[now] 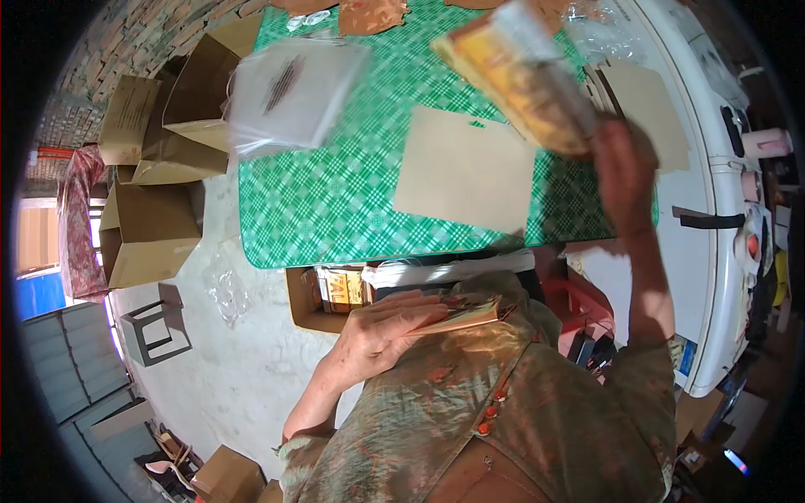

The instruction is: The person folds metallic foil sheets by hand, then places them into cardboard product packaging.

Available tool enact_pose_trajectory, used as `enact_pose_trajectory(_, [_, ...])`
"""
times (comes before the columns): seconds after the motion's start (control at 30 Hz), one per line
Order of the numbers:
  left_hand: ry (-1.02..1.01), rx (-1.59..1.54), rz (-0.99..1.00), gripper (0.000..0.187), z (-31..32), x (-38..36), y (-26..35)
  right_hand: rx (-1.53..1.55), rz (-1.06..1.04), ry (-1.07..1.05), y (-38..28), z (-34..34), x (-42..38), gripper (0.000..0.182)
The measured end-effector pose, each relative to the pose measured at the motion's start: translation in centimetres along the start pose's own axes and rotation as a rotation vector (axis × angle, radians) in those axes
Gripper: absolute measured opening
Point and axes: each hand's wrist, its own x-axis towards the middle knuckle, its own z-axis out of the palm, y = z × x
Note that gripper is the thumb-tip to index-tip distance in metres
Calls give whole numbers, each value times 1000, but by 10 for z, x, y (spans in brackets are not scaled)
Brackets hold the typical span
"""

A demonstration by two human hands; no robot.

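Observation:
My right hand point(625, 172), partly smeared by motion, grips one end of a flat yellow-and-brown printed packet point(524, 80) above the table's far right part. Low against my body, my left hand point(381, 331) lies with fingers stretched over a flat brown-and-gold packet point(470, 320), holding it to my front. A beige cardboard sheet point(465, 172) with a small cut-out near its far edge rests on the green checked tablecloth point(327, 210). To its left is a stack of clear plastic bags point(298, 92) with dark print, slightly blurred.
An open carton point(314, 321) with printed packets stands under the table's near edge. Several open cardboard boxes point(155, 222) are at the left. More beige card point(650, 109) and crumpled clear plastic point(595, 29) lie at the right. Brown shaped pieces point(373, 15) lie at the far edge.

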Motion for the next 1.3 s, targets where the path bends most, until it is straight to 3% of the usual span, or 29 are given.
enact_pose_trajectory(0.07, [-7,2,0,33,0,0,-1,-286,31,160,32,-29,12,16])
enact_pose_trajectory(0.1, [-9,3,-1,33,0,0,-2,-356,-389,397,49,-45,27,18])
enact_pose_trajectory(0.13, [-9,-1,5,33,0,0,-2,-511,-338,430,44,-62,36,22])
enact_pose_trajectory(0.17, [-9,-5,10,33,0,1,-2,-636,-150,478,32,-73,39,28])
enact_pose_trajectory(0.27, [-13,-17,34,33,2,3,-7,-683,-397,358,86,-105,38,40])
enact_pose_trajectory(0.33, [-12,-14,42,33,2,4,-7,-567,-226,147,133,-100,8,54])
enact_pose_trajectory(0.47, [-11,4,35,33,-1,5,-2,-606,-95,-151,166,-82,-30,58])
enact_pose_trajectory(0.5, [-16,8,33,33,-2,5,-2,-594,-87,-209,163,-79,-35,59])
enact_pose_trajectory(0.6, [-24,1,30,34,-2,4,-5,-442,-117,-65,116,-64,-30,59])
enact_pose_trajectory(0.63, [-28,-3,31,34,-1,4,-6,-431,-204,-90,107,-54,-35,73])
enact_pose_trajectory(0.77, [-50,-34,29,35,4,7,-10,-61,-209,-401,6,29,-74,95])
enact_pose_trajectory(0.83, [-52,-42,23,35,5,9,-9,15,-320,-537,-25,53,-88,84])
enact_pose_trajectory(0.93, [-41,-25,15,34,1,7,-5,-20,-498,-353,-34,70,-107,63])
enact_pose_trajectory(1.03, [-32,2,23,34,-2,5,-4,123,-519,-226,-35,79,-120,40])
enact_pose_trajectory(1.13, [-30,-7,32,33,-1,6,-2,323,-377,-194,-30,67,-111,25])
enact_pose_trajectory(1.17, [-29,-23,29,33,-1,6,-1,332,-319,-230,-31,55,-100,22])
enact_pose_trajectory(1.3, [-40,-41,10,33,0,3,-2,199,-353,-3,-29,44,-56,20])
